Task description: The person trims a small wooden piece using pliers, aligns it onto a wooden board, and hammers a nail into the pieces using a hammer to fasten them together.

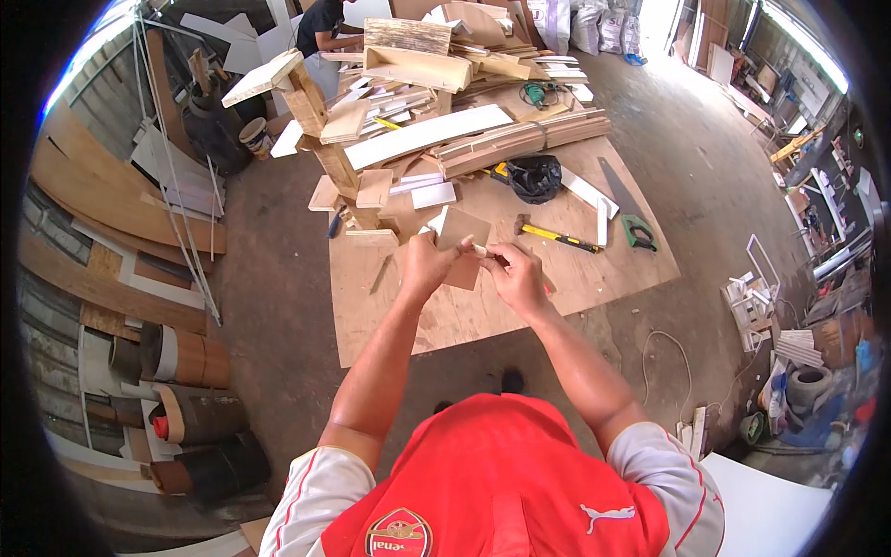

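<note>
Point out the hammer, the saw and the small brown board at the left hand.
Hammer (561, 238): head view, on the middle of its handle.
Saw (624, 197): head view, on its blade, above the green handle.
Small brown board (463, 227): head view, on its flat face, above the fingers.

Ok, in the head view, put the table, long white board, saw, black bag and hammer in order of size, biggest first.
By how much of the picture each fills:
1. Table
2. Long white board
3. Saw and black bag: too alike to rank
4. Hammer
</note>
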The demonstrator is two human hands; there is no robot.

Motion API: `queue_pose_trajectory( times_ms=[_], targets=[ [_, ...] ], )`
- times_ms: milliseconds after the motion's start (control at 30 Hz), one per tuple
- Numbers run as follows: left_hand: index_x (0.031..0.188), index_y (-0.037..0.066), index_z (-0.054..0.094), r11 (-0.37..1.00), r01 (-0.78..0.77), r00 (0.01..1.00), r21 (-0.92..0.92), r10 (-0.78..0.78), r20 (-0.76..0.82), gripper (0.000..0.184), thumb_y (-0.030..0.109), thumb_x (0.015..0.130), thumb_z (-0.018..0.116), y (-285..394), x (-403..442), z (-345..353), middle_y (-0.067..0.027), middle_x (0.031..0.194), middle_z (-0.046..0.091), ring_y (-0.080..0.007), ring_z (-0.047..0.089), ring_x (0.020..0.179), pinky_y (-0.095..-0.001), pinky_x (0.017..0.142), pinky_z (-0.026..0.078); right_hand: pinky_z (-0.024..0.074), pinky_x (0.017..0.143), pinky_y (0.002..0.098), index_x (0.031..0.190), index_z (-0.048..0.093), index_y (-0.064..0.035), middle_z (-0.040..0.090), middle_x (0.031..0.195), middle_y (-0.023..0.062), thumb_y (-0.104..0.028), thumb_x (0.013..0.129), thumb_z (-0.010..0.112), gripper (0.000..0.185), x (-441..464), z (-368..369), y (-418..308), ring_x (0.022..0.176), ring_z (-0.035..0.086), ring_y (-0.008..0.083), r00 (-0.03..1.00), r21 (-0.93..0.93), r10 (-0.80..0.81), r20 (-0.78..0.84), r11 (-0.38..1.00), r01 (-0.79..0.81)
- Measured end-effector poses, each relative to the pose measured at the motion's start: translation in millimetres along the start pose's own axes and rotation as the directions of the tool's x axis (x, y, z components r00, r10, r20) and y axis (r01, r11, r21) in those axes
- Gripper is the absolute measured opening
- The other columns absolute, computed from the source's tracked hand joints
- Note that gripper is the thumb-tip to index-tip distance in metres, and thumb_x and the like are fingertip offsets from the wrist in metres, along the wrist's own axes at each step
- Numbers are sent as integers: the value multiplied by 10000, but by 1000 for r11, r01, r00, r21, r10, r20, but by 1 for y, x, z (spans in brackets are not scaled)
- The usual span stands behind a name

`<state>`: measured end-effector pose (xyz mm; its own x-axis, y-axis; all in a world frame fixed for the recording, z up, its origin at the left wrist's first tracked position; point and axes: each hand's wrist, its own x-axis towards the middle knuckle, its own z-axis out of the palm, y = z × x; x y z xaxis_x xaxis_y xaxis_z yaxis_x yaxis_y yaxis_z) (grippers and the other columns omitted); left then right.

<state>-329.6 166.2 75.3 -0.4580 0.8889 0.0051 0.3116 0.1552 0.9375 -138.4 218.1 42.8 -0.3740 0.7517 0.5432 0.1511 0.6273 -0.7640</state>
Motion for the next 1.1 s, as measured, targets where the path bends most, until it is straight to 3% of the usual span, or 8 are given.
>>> queue_pose_trajectory(
  times_ms=[333,533,733,800,833,867,967,1100],
  targets=[
    [1061,-69,789,994,55,998,94,-59,31,411,287,882,893,2,0,-5,-124,889,795,-162,734,777,-361,684,576,568,726,437,1059,749,-1,740,915,156,-86,882,834,215,-3,10,15,840,734,341,1000,-10,-15,5,1000,15],
    [1028,-85,775,984,69,998,-167,-68,12,416,281,876,902,-22,-8,4,-148,928,790,-176,737,812,-359,726,573,566,723,432,1108,745,-16,737,950,158,-126,917,819,232,-10,13,21,839,731,333,995,-30,55,80,998,-53],
    [1134,-60,766,863,412,906,-293,-423,29,374,234,928,871,-134,-41,42,-117,1004,790,-171,725,845,-342,758,567,578,741,407,1238,751,-49,734,959,180,-147,943,804,315,-68,33,62,838,745,305,936,8,261,238,963,-270],
    [1191,-68,747,798,422,886,-430,-463,11,422,253,941,861,-161,-68,59,-128,1068,787,-184,732,912,-338,784,570,589,765,388,1281,747,-51,746,991,188,-150,954,796,345,-98,44,81,845,750,288,892,23,348,287,929,-369],
    [1235,-83,729,788,299,911,-539,-403,-84,481,279,947,859,-169,-81,74,-143,1146,775,-198,727,1002,-340,851,565,591,766,374,1279,748,-40,750,1006,184,-142,957,798,342,-110,48,88,850,752,265,871,17,376,315,916,-402],
    [1250,-90,719,755,356,881,-550,-467,-71,498,281,949,858,-184,-89,82,-148,1169,768,-203,721,1028,-343,875,559,594,766,359,1277,750,-29,755,1020,181,-135,959,801,339,-121,51,97,855,754,243,849,10,403,343,902,-432],
    [1300,-115,684,645,491,776,-585,-629,-41,560,291,954,856,-219,-106,103,-157,1233,750,-214,703,1101,-350,971,530,597,796,387,1295,730,-15,761,1054,207,-192,945,820,402,-137,61,110,893,758,287,828,-91,436,354,897,-433],
    [1277,-102,684,597,468,687,-652,-710,-157,544,310,964,849,-250,-95,133,-144,1213,751,-208,704,1095,-353,962,537,590,825,430,1310,721,-33,755,1036,226,-277,934,829,461,-135,84,135,918,749,348,790,-231,517,330,855,-463]
  ],
)
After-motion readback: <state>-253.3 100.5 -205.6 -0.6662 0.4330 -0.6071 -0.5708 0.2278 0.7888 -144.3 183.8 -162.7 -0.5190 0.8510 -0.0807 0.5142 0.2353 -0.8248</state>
